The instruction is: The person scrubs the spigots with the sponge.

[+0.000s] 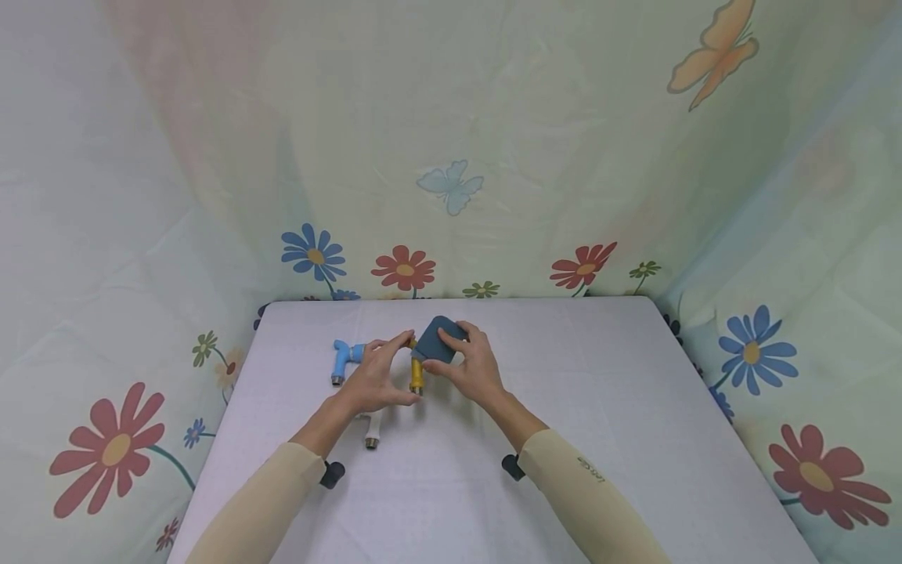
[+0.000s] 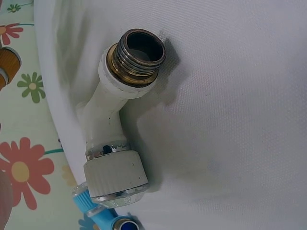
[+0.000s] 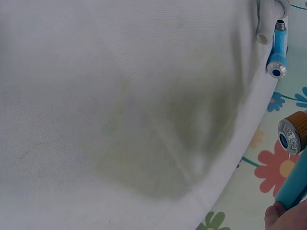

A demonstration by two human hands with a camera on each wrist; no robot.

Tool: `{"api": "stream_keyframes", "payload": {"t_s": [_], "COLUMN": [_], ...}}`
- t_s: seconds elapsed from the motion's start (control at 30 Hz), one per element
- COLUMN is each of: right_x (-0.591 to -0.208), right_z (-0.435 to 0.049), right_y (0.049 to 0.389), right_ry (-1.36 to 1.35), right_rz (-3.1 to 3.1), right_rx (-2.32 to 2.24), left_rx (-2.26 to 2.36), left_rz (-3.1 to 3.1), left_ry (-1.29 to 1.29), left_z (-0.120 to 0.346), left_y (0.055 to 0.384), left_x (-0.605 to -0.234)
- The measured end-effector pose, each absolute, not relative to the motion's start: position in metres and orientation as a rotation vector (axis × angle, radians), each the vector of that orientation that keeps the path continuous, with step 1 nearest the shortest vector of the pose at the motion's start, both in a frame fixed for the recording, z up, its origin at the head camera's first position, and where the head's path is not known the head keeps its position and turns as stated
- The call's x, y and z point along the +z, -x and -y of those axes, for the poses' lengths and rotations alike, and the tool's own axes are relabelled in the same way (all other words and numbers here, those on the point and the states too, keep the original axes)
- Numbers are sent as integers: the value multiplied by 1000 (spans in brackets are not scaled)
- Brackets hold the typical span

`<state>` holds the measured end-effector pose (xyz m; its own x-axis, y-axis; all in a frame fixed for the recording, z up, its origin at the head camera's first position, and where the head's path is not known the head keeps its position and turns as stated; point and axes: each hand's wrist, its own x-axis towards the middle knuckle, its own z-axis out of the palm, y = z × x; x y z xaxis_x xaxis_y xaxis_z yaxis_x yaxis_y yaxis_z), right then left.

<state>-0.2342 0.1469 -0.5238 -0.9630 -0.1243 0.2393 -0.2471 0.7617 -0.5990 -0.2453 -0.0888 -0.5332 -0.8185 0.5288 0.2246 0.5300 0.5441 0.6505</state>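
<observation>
My left hand (image 1: 377,381) holds a yellow tap (image 1: 416,374) between fingers and thumb, its threaded metal end toward me. In the right wrist view, the tap's round end (image 3: 289,136) shows a silver ring and dark blue centre. A blue-grey square pad (image 1: 438,339) with rounded corners is gripped by my right hand (image 1: 478,366), thumb below and fingers over its face. The pad overlaps the upper part of the tap in the head view. The right wrist view catches only an edge of the pad (image 3: 293,184) and the thumb.
Left of my left hand, a light blue tap (image 1: 341,362) lies on the white-covered table (image 1: 578,392). A white tap (image 2: 108,117) with a threaded brass end lies nearer me, partly under my left wrist. Flower-printed curtains (image 1: 550,141) enclose the table's back and sides.
</observation>
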Motion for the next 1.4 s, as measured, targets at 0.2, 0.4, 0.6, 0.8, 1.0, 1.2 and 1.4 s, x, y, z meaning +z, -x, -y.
{"api": "stream_keyframes", "payload": {"t_s": [0.2, 0.4, 0.6, 0.8, 1.0, 1.2, 1.4], "right_x": [-524, -525, -526, -526, -526, -528, -530], "right_z": [-146, -146, -148, -148, -147, -148, -151], "right_y": [236, 236, 236, 237, 236, 236, 236], "right_ry": [-240, -209, -210, -203, -173, -144, -103], "right_rz": [2770, 2772, 2766, 2760, 2763, 2756, 2774], "right_rx": [981, 954, 951, 960, 948, 934, 918], "left_rx": [-1172, -1177, -1172, -1153, -1147, -1168, -1176], "left_rz": [2753, 2759, 2765, 2766, 2767, 2749, 2745], "left_ry": [948, 945, 949, 949, 936, 941, 949], "left_z": [89, 88, 89, 89, 89, 88, 88], "left_y": [246, 245, 245, 245, 244, 245, 245], "left_x": [-532, -533, -532, -531, -532, -533, -533]}}
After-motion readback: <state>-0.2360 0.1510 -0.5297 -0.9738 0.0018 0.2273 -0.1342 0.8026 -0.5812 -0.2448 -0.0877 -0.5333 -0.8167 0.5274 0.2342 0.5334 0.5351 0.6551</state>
